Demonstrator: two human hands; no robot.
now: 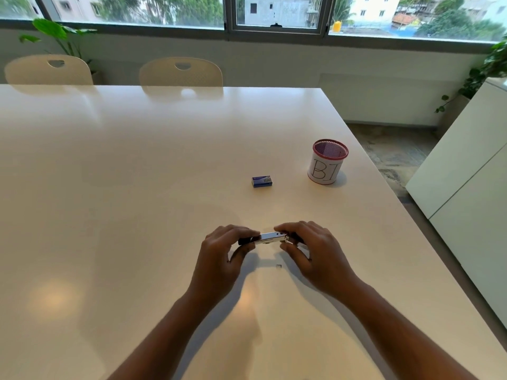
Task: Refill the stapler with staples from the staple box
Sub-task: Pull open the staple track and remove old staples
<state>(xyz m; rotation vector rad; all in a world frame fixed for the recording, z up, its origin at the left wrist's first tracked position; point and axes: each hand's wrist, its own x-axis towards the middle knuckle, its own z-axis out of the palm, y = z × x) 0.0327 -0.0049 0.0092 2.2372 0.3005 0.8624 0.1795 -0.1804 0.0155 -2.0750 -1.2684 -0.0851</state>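
Both hands' fingers [248, 233] pinch the stapler [270, 238] above the bench [137, 187]; it seems shut, and forcing it could spill staples.

An office meeting room: long white table [137, 160], 2 chairs [181, 72], mesh pen holder [327, 163].
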